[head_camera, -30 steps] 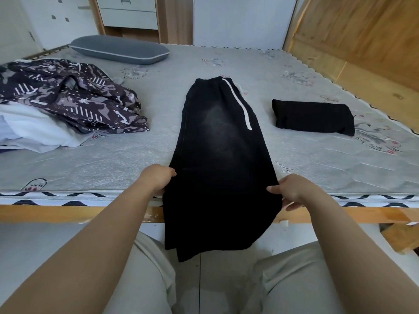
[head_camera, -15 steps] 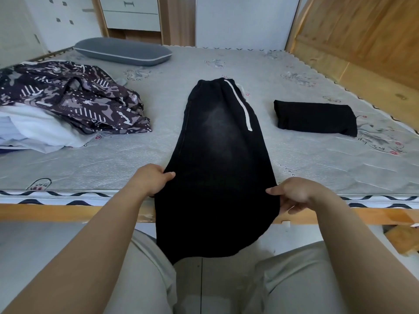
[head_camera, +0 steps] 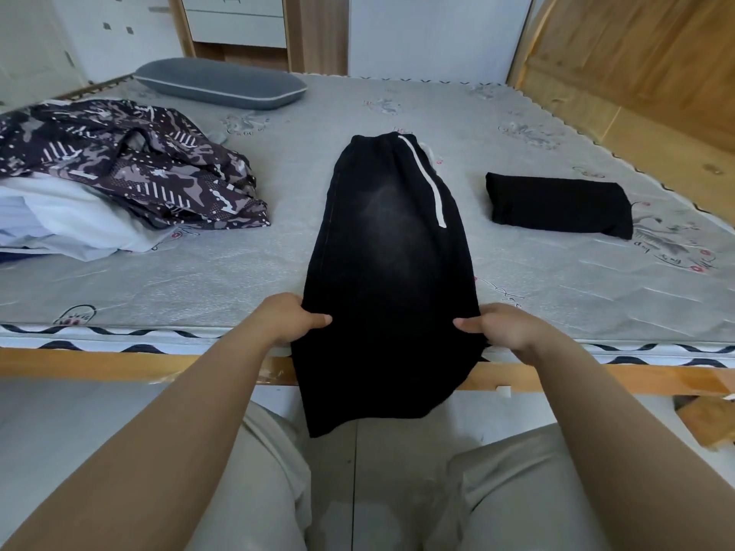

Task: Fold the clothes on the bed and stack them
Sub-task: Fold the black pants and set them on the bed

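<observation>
Grey patterned mattress [head_camera: 238,280] on a wooden bed frame [head_camera: 99,365]. Left hand [head_camera: 284,318] and right hand [head_camera: 503,326] pinch black trousers [head_camera: 387,272] overhanging the near edge; grey pillow [head_camera: 220,83] far left.

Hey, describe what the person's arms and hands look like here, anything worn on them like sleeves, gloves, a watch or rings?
Both arms are bare as far up as the view shows, with no sleeves in sight. The left hand and the right hand wear no gloves, and no watch, bracelet or ring shows on the visible sides. Below the arms, the legs are in light beige trousers.
</observation>
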